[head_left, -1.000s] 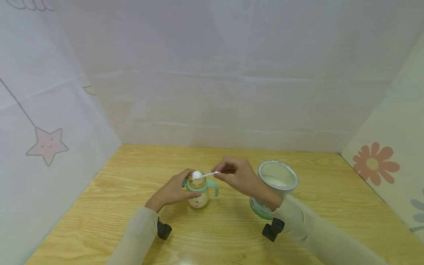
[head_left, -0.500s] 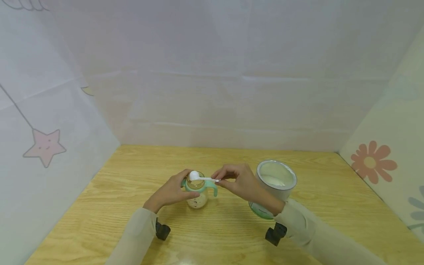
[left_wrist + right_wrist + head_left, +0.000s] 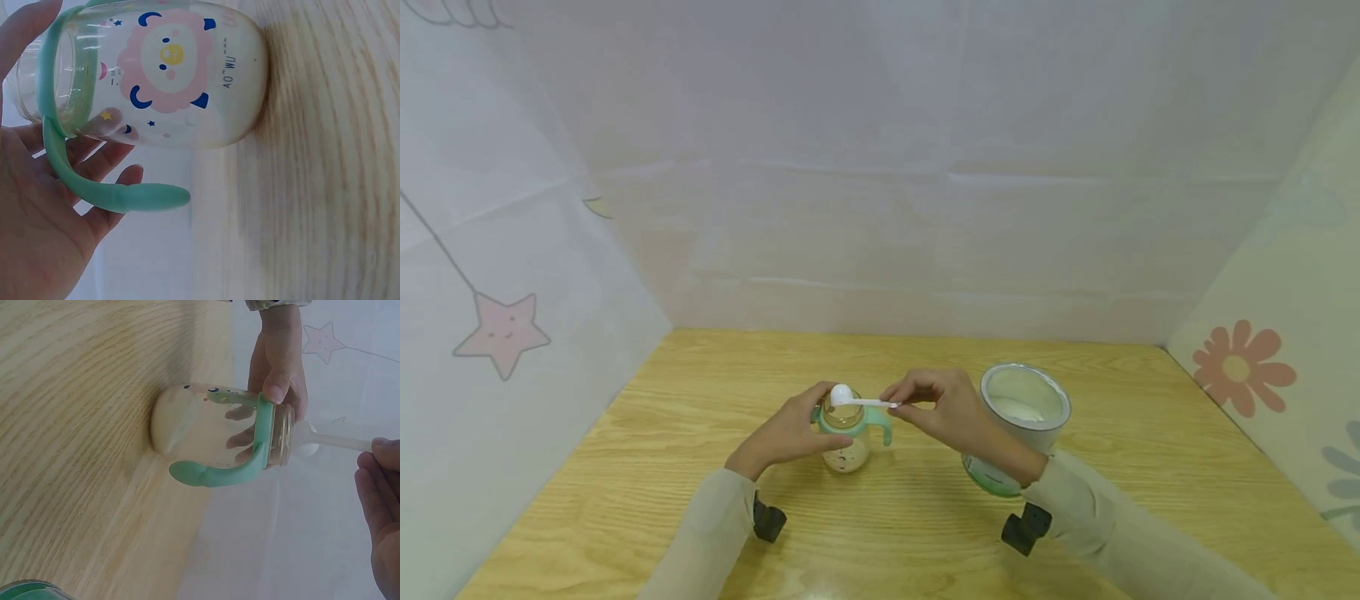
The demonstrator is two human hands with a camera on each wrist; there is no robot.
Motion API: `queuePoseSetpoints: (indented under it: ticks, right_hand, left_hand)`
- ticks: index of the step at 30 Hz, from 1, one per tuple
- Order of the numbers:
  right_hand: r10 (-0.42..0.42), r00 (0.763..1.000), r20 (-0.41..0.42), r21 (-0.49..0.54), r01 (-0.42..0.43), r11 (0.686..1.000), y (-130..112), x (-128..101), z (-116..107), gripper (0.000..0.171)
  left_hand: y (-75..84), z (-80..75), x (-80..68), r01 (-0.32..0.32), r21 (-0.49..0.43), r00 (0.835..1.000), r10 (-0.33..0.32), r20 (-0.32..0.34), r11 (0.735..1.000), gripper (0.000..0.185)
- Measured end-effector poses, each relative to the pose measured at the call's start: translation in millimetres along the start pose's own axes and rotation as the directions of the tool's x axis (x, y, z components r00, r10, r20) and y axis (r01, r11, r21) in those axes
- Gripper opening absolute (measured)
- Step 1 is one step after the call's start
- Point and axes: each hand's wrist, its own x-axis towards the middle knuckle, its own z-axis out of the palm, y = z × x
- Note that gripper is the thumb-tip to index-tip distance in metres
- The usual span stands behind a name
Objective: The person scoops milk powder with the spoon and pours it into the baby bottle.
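Pinching the handle of a white scoop (image 3: 853,401), the right hand (image 3: 942,410) holds its bowl just over the open mouth of the baby bottle (image 3: 848,433). The left hand (image 3: 787,433) curls round the bottle's neck beside its green handle (image 3: 112,190). An open tin (image 3: 1019,421) stands just behind the right wrist on the wooden table (image 3: 662,417).

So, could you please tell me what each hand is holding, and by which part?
The left hand grips the baby bottle around its neck ring. The right hand pinches the white scoop by its handle end.
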Motion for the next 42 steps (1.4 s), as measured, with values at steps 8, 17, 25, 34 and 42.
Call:
queuePoseSetpoints:
  ticks: [8,17,25,34,42]
  right_hand:
    - [-0.011,0.999,-0.038,-0.026,0.010,1.000,-3,0,-9,0.011]
    - [-0.048,0.995,-0.083,-0.060,0.043,0.997,-3,-6,-23,0.014]
    - [-0.092,0.988,-0.127,-0.109,0.078,0.991,0,-17,-38,0.012]
    - [-0.111,0.984,-0.139,-0.158,0.089,0.983,-2,-28,-57,0.006]
    - [-0.082,0.982,-0.169,-0.191,0.049,0.980,-10,-41,-73,0.005]
  left_hand:
    - [8.9,-5.7,7.6,-0.012,0.056,1.000,0.013,-0.011,0.998,0.071]
    - [19.1,-10.0,17.5,0.001,0.092,1.000,0.000,-0.002,0.996,0.075]
    - [30.2,-9.6,28.2,0.008,0.136,1.000,-0.012,0.027,0.991,0.077]
    - [47.3,-6.3,42.8,-0.027,0.215,0.998,0.014,0.063,0.976,0.078]
    - [62.0,0.8,52.9,-0.065,0.224,0.994,0.045,0.095,0.972,0.076]
